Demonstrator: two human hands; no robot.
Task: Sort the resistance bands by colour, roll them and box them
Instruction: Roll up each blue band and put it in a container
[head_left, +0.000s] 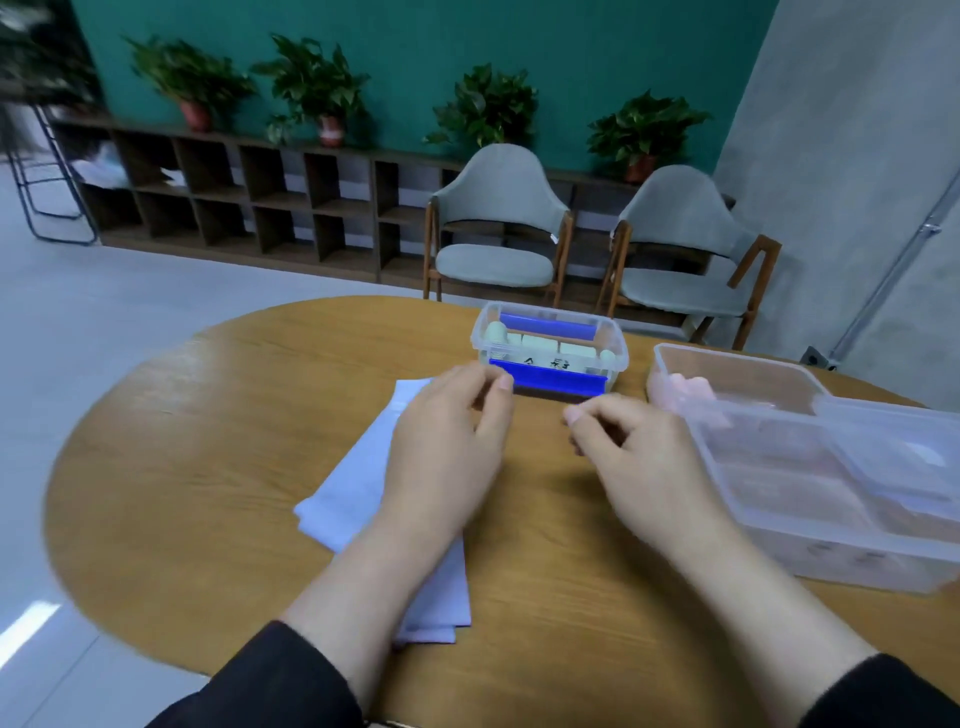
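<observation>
Blurred left hand (447, 441) and right hand (639, 457) hover loosely curled, holding nothing discernible.

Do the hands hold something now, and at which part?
Cannot be told: the left hand and right hand hover with curled fingers over the table; nothing clearly shows between them.

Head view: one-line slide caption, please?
Both hands hover over the table before a small box of rolled bands.
</observation>
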